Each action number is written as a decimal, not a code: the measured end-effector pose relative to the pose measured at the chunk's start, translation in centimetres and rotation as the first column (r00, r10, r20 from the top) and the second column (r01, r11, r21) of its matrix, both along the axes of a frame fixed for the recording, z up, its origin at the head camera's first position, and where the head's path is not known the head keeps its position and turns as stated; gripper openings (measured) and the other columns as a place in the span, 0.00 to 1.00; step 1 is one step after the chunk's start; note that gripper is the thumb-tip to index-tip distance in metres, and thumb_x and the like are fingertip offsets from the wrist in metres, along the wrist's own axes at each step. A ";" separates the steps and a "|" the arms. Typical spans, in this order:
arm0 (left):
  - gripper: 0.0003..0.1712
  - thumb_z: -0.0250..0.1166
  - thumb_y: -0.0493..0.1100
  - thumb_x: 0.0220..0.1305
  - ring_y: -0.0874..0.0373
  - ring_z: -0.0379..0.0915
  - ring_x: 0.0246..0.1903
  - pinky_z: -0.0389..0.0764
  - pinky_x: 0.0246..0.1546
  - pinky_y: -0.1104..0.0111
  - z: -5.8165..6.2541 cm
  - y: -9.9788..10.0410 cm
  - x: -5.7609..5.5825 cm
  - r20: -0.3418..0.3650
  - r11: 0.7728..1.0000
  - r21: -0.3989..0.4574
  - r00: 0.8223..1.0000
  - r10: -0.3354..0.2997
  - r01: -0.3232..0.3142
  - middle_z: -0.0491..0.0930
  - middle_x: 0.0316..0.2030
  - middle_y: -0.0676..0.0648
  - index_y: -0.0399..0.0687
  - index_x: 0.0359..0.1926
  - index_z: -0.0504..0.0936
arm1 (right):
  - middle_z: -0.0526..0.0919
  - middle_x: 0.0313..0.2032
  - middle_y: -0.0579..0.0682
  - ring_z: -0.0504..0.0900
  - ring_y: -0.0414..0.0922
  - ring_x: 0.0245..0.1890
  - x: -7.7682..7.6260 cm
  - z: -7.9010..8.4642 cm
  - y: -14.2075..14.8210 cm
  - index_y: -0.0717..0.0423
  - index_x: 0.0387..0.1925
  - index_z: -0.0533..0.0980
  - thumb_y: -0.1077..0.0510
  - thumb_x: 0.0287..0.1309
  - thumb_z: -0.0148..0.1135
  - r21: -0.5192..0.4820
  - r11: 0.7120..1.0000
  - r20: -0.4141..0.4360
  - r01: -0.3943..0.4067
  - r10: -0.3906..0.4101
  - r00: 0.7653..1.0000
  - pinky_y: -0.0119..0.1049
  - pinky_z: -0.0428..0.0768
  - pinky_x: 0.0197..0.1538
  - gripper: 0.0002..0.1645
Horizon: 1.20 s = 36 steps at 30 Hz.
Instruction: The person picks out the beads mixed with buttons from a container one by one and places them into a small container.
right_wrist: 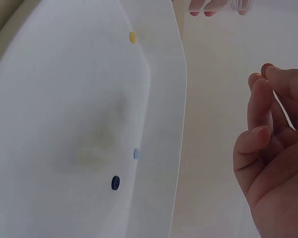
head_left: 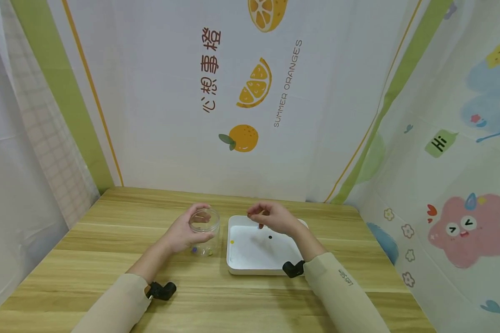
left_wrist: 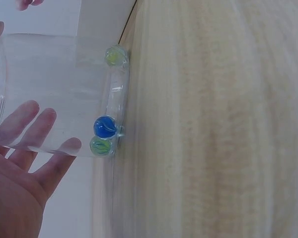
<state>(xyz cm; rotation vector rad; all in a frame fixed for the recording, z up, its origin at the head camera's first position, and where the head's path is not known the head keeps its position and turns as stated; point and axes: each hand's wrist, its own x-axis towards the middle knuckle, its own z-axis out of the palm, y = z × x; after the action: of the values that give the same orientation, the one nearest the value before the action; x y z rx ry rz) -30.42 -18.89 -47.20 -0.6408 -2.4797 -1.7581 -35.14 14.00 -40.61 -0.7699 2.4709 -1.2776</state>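
Observation:
My left hand (head_left: 188,230) grips a clear round jar (left_wrist: 54,89) from its left side, thumb and fingers around the upper part. The jar stands upright and without a lid on the table. At its bottom lie a blue marble (left_wrist: 105,127) and two yellow-green marbles (left_wrist: 100,146). Over the far part of a white tray (head_left: 254,271), my right hand (head_left: 275,217) pinches a small reddish-brown piece (right_wrist: 267,68) between thumb and forefinger, mostly hidden by the fingertips. Inside the tray are a yellow button (right_wrist: 132,37), a light blue button (right_wrist: 136,153) and a dark button (right_wrist: 115,183).
The tray sits just right of the jar on a wood-grain table (head_left: 216,300). A white printed curtain (head_left: 171,138) rises behind the table's back edge, and another patterned curtain (head_left: 441,185) hangs at the right. Black wrist cameras (head_left: 162,291) sit on both sleeves.

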 end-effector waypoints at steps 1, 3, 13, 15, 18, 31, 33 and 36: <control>0.47 0.81 0.37 0.62 0.28 0.75 0.69 0.89 0.57 0.64 0.0 0.0 0.0 0.001 1.000 -0.001 1.000 0.001 -0.001 0.76 0.67 0.27 0.45 0.76 0.66 | 0.87 0.59 0.65 0.85 0.44 0.38 0.0 0.1 -0.1 0.61 0.60 0.83 0.56 0.78 0.66 -0.002 1.000 -0.002 -0.003 0.003 1.000 0.65 0.88 0.56 0.17; 0.47 0.81 0.37 0.62 0.28 0.75 0.68 0.89 0.57 0.63 0.0 0.0 0.0 0.002 1.000 -0.004 1.000 0.001 -0.001 0.76 0.67 0.26 0.45 0.76 0.66 | 0.87 0.59 0.65 0.85 0.44 0.37 0.1 0.2 -0.3 0.59 0.59 0.84 0.56 0.78 0.67 -0.005 1.000 -0.004 -0.005 0.005 1.000 0.58 0.90 0.54 0.15; 0.46 0.81 0.38 0.63 0.29 0.75 0.68 0.89 0.57 0.62 0.2 0.1 0.0 -0.002 1.000 -0.008 1.000 -0.002 0.002 0.77 0.67 0.27 0.45 0.77 0.66 | 0.88 0.57 0.60 0.87 0.48 0.36 0.0 0.9 -1.5 0.50 0.56 0.86 0.53 0.78 0.67 0.005 1.000 -0.030 -0.021 0.021 0.999 0.37 0.86 0.44 0.11; 0.47 0.81 0.38 0.63 0.28 0.75 0.68 0.89 0.57 0.62 0.2 0.1 0.0 -0.002 1.000 -0.006 1.000 -0.001 0.000 0.77 0.67 0.27 0.45 0.76 0.66 | 0.89 0.57 0.60 0.87 0.49 0.37 0.1 1.2 -2.0 0.49 0.56 0.86 0.53 0.78 0.68 0.007 1.000 -0.042 -0.025 0.025 0.999 0.38 0.86 0.44 0.11; 0.47 0.82 0.38 0.63 0.29 0.75 0.68 0.90 0.57 0.62 0.2 0.0 0.0 0.002 1.000 0.000 1.000 0.002 -0.002 0.76 0.67 0.26 0.46 0.77 0.66 | 0.89 0.56 0.60 0.88 0.51 0.37 0.4 1.8 -2.7 0.50 0.56 0.86 0.52 0.77 0.68 0.002 0.999 -0.054 -0.034 0.034 0.998 0.37 0.86 0.42 0.12; 0.47 0.81 0.38 0.63 0.31 0.75 0.69 0.90 0.59 0.57 0.2 0.1 0.0 0.016 1.000 0.002 1.000 -0.001 0.001 0.76 0.68 0.27 0.47 0.77 0.66 | 0.89 0.53 0.54 0.88 0.57 0.36 1.0 2.1 -5.2 0.52 0.58 0.85 0.53 0.78 0.67 0.008 0.998 -0.094 -0.065 0.066 0.993 0.36 0.85 0.39 0.14; 0.47 0.81 0.38 0.63 0.31 0.75 0.69 0.90 0.59 0.57 0.2 0.1 0.0 0.019 1.000 -0.004 1.000 0.004 -0.003 0.76 0.68 0.26 0.47 0.77 0.66 | 0.89 0.52 0.53 0.88 0.52 0.33 1.1 2.1 -5.6 0.52 0.57 0.86 0.54 0.78 0.67 0.009 0.998 -0.101 -0.065 0.066 0.993 0.39 0.87 0.40 0.13; 0.47 0.81 0.39 0.64 0.31 0.75 0.69 0.91 0.58 0.57 0.2 0.1 0.1 0.013 1.000 -0.010 1.000 0.002 -0.001 0.75 0.68 0.26 0.47 0.77 0.65 | 0.90 0.49 0.50 0.85 0.42 0.29 1.3 2.0 -6.2 0.50 0.55 0.86 0.54 0.77 0.68 0.012 0.998 -0.118 -0.061 0.062 0.991 0.40 0.86 0.37 0.11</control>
<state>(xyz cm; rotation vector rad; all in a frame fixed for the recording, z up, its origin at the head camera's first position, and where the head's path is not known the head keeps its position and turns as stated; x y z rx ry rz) -30.32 -18.80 -47.00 -0.6300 -2.4986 -1.7562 -33.81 7.77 -38.61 -0.9382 2.5209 -1.2325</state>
